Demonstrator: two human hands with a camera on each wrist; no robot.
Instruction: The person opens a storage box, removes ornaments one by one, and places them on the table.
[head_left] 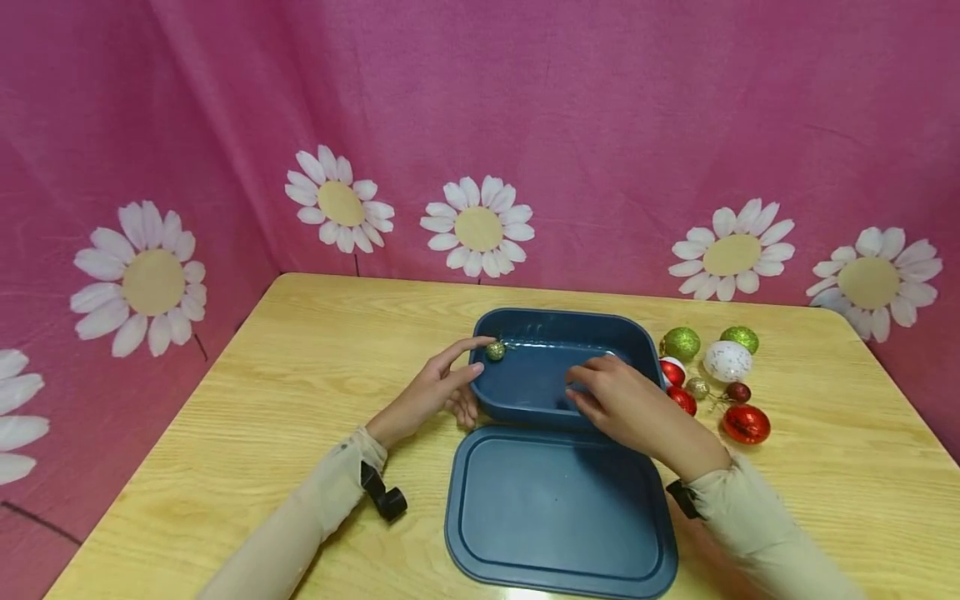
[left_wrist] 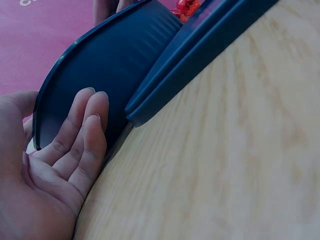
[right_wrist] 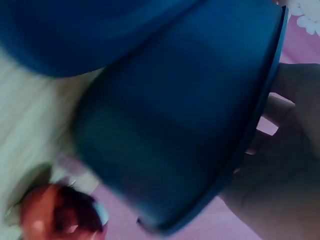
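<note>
A deep blue rectangular container (head_left: pixel 517 407) stands on the table. My left hand (head_left: pixel 431 387) is at its left end, index finger and thumb over the rim. In the left wrist view, the other fingers (left_wrist: pixel 95 130) lie loosely along the outer wall. A small gold-green glitter ball ornament (head_left: pixel 496 351) shows inside that end, right at my index fingertip. My right hand (head_left: pixel 618 400) hovers over the container's right half, fingers bent and thumb apart, with nothing visible between them. The right wrist view shows that hand beside the container rim (right_wrist: pixel 255 125); its fingertips are mostly hidden.
A blue lid (head_left: pixel 558 508) lies flat in front of the container. To the right sit several ornaments: green glitter balls (head_left: pixel 682 342), a white speckled ball (head_left: pixel 727 361), a shiny red one (head_left: pixel 746 424) and smaller ones. A pink flowered curtain (head_left: pixel 585 150) hangs behind the table.
</note>
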